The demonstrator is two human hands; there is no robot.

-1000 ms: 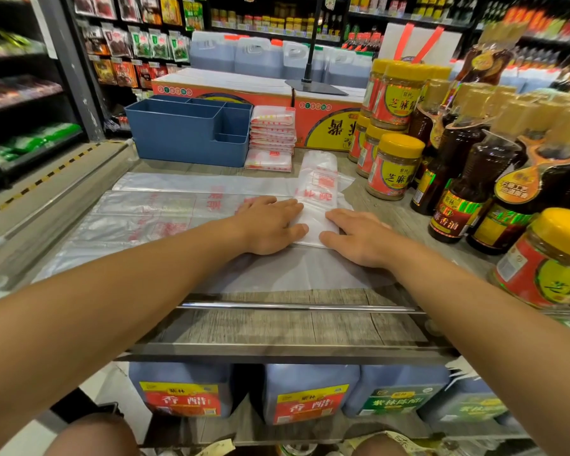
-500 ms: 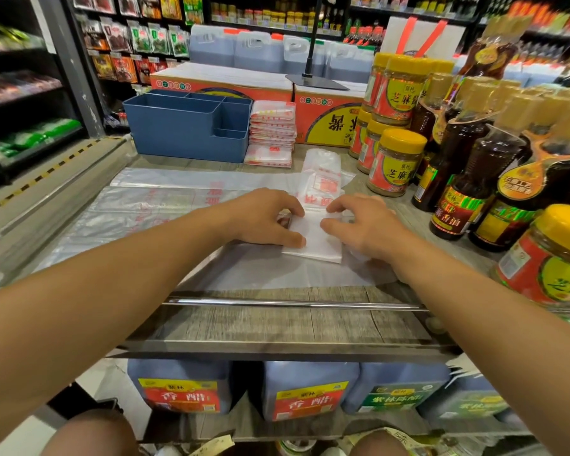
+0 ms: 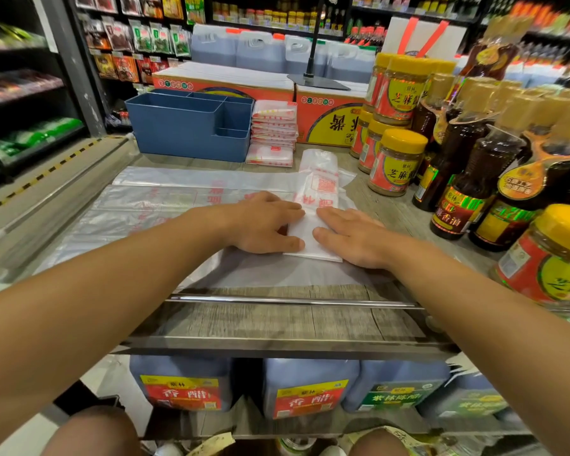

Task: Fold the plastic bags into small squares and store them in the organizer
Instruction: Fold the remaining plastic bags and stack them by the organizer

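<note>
Plastic bag (image 3: 310, 240), partly folded, lies on the table (image 3: 277, 317) under both flat, open-fingered hands: left hand (image 3: 264, 225) at 9 o'clock, right hand (image 3: 352, 236) at 3 o'clock.

both arms stretched forward, left grip (image 3: 264, 223) flat, right grip (image 3: 351, 236) flat, palms down

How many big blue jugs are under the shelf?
4, in a row: far-left red-label jug, second red-label jug, green-label jug, far-right green-label jug. More may hide behind.

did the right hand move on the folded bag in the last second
Yes, slightly. The right hand lifted and curled, then flattened again on the folded bag, near the same spot relative to the front rail.
</note>
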